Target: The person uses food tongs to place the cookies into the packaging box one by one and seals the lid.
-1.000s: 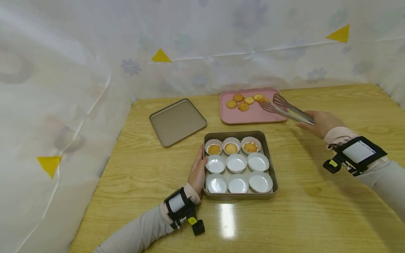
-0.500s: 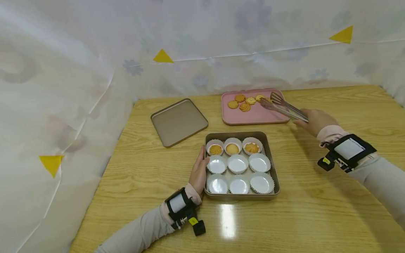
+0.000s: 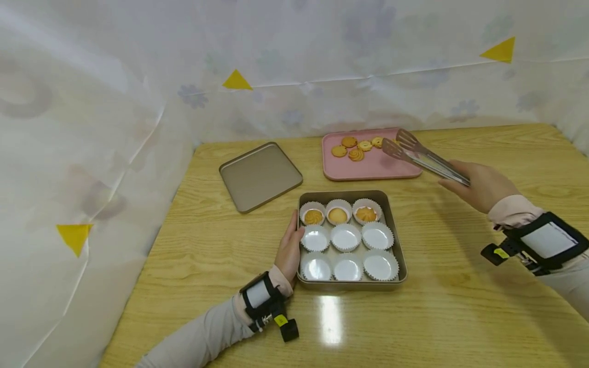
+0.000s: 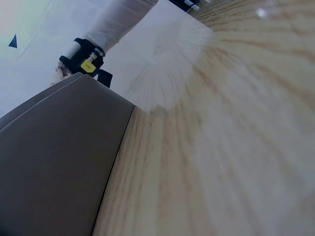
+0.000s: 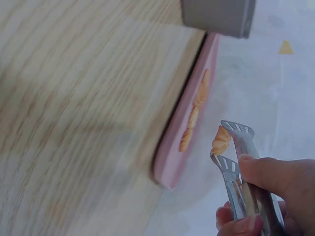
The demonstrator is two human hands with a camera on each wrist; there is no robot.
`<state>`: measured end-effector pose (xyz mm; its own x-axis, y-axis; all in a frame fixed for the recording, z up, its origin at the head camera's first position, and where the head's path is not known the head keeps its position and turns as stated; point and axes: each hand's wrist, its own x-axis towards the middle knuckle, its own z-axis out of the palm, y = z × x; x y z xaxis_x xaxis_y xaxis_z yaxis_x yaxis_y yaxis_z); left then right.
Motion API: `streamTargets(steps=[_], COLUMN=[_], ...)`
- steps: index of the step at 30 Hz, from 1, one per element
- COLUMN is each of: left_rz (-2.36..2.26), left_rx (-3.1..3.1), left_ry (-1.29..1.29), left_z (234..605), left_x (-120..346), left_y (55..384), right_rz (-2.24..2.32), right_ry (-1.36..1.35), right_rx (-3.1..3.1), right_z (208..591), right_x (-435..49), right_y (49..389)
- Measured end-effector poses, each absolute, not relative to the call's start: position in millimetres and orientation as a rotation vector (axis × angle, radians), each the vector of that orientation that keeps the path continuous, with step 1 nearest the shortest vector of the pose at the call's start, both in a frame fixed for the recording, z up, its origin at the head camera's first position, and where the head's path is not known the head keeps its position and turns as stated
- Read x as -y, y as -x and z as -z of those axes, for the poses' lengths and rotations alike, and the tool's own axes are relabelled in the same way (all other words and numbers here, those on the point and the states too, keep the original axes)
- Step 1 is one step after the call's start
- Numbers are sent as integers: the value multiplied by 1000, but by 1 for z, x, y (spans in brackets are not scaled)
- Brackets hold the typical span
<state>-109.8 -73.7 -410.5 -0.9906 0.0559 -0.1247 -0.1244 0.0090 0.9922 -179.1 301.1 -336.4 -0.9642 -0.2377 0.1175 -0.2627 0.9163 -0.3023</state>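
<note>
My right hand [image 3: 483,186] grips metal tongs [image 3: 439,166], raised over the right end of the pink tray [image 3: 400,169]. Between the slotted tong tips sits a ridged golden cookie [image 5: 221,140], clear of the tray in the right wrist view. Several cookies [image 3: 356,155] lie on the tray. My left hand [image 3: 289,250] holds the left side of a square metal tin [image 3: 399,266], thumb over its rim; the left wrist view shows only the tin's outer wall [image 4: 59,157]. White paper cups [image 3: 346,238] fill the tin in three rows; each far-row cup contains one cookie [image 3: 338,215].
A flat brown-grey lid or tray [image 3: 261,178] lies to the left of the pink tray, behind the tin. The wooden table [image 3: 216,255] is bounded by a pale flower-patterned sheet [image 3: 299,51] at the back and left, with yellow triangles [image 3: 236,80] on it.
The tongs dipped toward the tray's cookies, then rose and drew back to the right with a cookie in them. The left hand and tin stay put.
</note>
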Motion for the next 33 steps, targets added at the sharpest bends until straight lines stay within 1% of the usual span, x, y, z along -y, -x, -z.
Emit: streamTargets(steps=[6, 13, 19, 28, 33], left_rz=[-2135, -2134, -2141, -2140, -2126], left_rx=[-2127, -2141, -2152, -2145, -2149], left_ry=[69, 54, 25, 41, 44], left_z=[411, 410, 411, 411, 411], left_x=[73, 73, 74, 74, 74], left_y=[110, 110, 112, 112, 111], right_rz=[-483, -442, -441, -414, -405], right_ry=[-465, -724, -856, -990, -1003], right_rx=[2901, 2706, 2657, 2644, 2694], right_z=[325, 318, 321, 333, 335], right_x=[-293, -264, -237, -214, -208], right_y=[153, 122, 100, 87, 83])
